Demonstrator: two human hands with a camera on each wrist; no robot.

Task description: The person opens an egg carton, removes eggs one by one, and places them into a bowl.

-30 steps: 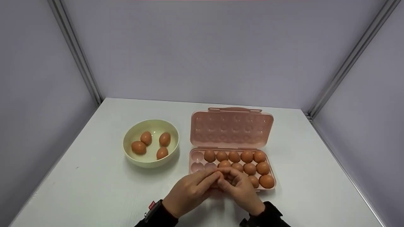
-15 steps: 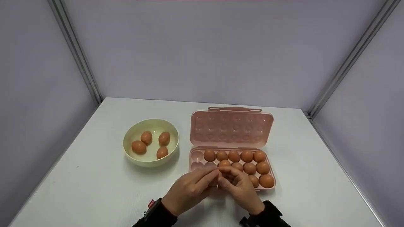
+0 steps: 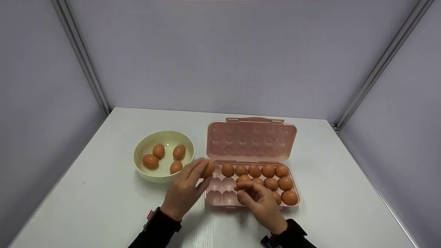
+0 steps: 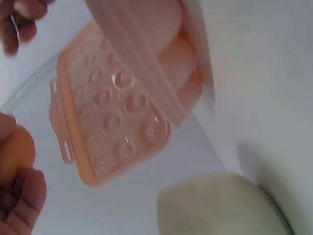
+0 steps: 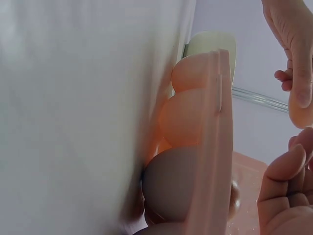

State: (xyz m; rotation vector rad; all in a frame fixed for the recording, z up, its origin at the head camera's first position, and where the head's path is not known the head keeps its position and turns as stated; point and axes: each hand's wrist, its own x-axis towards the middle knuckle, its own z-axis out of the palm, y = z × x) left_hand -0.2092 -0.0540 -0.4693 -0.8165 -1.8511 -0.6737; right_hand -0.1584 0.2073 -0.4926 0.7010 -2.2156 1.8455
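Note:
My left hand (image 3: 182,196) pinches a brown egg (image 3: 208,168) between thumb and fingers, above the carton's left end and close to the bowl. That same egg (image 4: 17,154) shows at the left edge of the left wrist view. Over the front row of the pink egg carton (image 3: 253,206) hovers my right hand (image 3: 260,203), fingers loosely curled with nothing seen between them. It hides part of the front and middle rows. Brown eggs (image 3: 268,170) sit in the carton's right and middle cups, while the visible cups at the left end hold none.
Left of the carton stands a pale green bowl (image 3: 143,174) with several brown eggs in it. The carton's dimpled lid (image 3: 251,141) is raised at the back. Both rest on a white table (image 3: 96,206), with grey panels (image 3: 220,58) behind and at the sides.
My left hand has parted from the right hand's fingertips and moved left and away from me, carrying the egg. The front-left cups have come into view. My right hand has hardly moved.

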